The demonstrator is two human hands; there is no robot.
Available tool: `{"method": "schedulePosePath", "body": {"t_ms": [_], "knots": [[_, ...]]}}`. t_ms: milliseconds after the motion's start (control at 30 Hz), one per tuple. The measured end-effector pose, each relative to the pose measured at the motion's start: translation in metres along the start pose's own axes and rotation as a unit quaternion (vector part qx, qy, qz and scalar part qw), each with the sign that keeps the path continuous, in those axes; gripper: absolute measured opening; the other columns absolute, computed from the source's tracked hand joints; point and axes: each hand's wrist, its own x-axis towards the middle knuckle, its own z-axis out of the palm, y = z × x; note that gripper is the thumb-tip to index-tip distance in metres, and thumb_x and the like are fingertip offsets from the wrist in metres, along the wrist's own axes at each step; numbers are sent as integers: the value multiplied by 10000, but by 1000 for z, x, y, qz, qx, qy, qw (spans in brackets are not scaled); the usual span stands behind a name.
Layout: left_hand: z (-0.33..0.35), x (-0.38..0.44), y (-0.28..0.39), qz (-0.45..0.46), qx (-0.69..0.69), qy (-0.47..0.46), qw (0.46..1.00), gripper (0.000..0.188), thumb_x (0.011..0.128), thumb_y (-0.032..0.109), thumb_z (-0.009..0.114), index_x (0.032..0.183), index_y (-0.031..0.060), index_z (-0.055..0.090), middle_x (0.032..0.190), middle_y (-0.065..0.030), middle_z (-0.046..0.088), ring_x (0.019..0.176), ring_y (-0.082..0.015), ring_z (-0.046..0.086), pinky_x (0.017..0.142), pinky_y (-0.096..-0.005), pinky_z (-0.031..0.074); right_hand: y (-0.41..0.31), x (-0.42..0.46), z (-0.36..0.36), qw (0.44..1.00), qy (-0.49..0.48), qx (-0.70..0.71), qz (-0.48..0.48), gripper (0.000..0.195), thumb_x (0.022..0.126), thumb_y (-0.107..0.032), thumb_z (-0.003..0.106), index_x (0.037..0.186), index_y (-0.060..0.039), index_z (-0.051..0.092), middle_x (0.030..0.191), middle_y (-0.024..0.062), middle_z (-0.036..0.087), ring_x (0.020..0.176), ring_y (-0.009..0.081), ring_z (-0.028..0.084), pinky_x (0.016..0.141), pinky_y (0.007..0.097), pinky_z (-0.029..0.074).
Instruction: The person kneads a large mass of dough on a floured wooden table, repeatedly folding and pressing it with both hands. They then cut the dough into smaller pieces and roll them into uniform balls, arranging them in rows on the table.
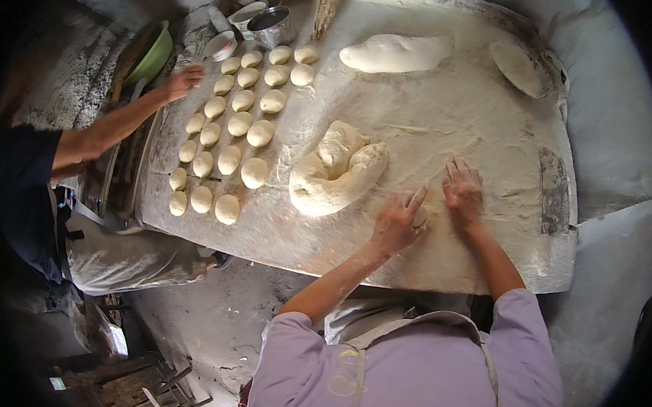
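Note:
On the floured work table [312, 247], my left hand [399, 221] rests just right of a folded mass of dough [327, 176], fingers slightly apart. Farther right, my right hand [464, 191] lies palm down with its fingers spread a little. Neither hand shows anything held, though what lies under the palms is hidden. A long loaf-shaped piece of dough [397, 53] lies toward the far edge. Several round dough balls [260, 133] stand in rows on the left part of the table.
A co-worker's hand [186, 82] reaches over the table's left edge. Beyond the rows stand a metal pot [272, 28] and a small bowl [221, 46]. A green basin [154, 53] leans at the left. A straw brush [329, 7] and a flat round disc [515, 68] lie at the far side.

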Motion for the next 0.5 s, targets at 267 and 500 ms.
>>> {"method": "schedulePosePath", "body": {"t_ms": [267, 500], "knots": [[-93, 80, -150, -15, 157, 225, 962, 789, 697, 201, 755, 1349, 49, 338, 947, -118, 565, 787, -266, 564, 678, -371, 506, 0, 0, -1, 1000, 2, -2, -2, 404, 823, -215, 552, 1181, -29, 523, 1255, 147, 498, 1146, 326, 444, 962, 426, 342], [-110, 82, -213, -100, 170, 155, 968, 588, 799, 264, 660, 1276, 13, 427, 1155, -221, 548, 1062, -393, 506, 899, -440, 417, -2, 1, -11, 1000, -13, 14, 8, 448, 800, -208, 571, 1208, -36, 507, 1285, 141, 474, 1156, 319, 439, 972, 422, 334]]}}
